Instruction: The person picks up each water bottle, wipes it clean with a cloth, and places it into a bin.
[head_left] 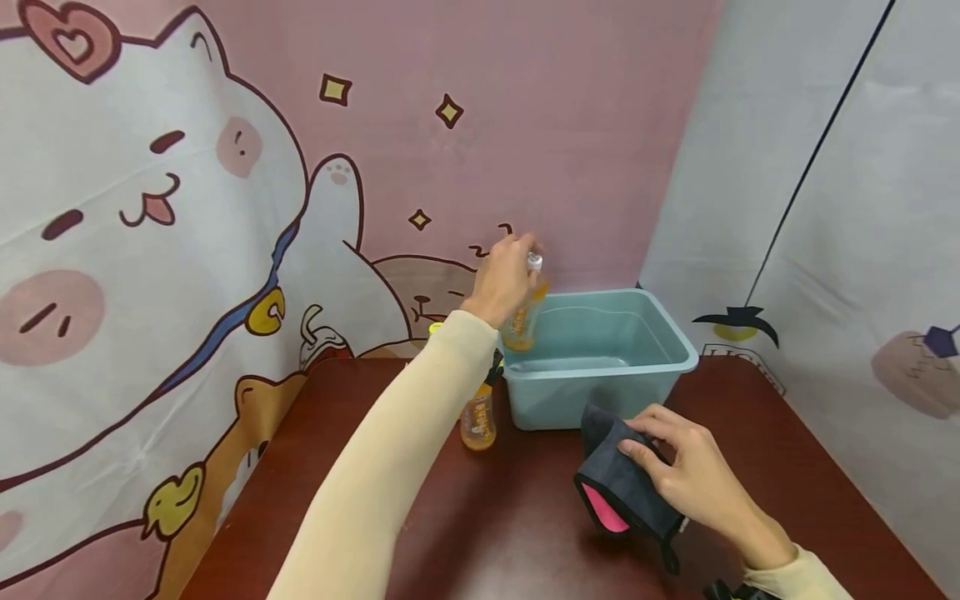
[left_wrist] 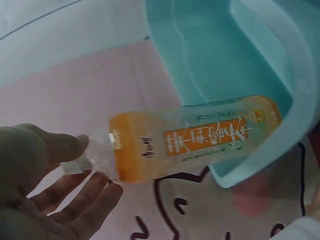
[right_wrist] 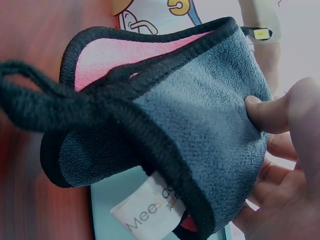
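Note:
My left hand (head_left: 504,279) grips a clear plastic drink bottle (left_wrist: 205,137) by its neck, just below the white cap. Its label is orange and the bottle hangs tilted, base down, at the left rim of a light blue plastic bin (head_left: 592,400). In the left wrist view the bottle's base lies across the bin opening. My right hand (head_left: 686,467) pinches a folded dark grey cloth (right_wrist: 210,105) between thumb and fingers, in front of the bin. The cloth has pink inner faces, black edging, a hanging loop and a white tag (right_wrist: 150,210).
A second orange-labelled bottle (head_left: 477,423) stands on the dark red table (head_left: 480,517), left of the bin and partly hidden by my left arm. Something yellow (head_left: 435,328) shows behind that sleeve. A cartoon-printed backdrop (head_left: 570,150) rises directly behind the table.

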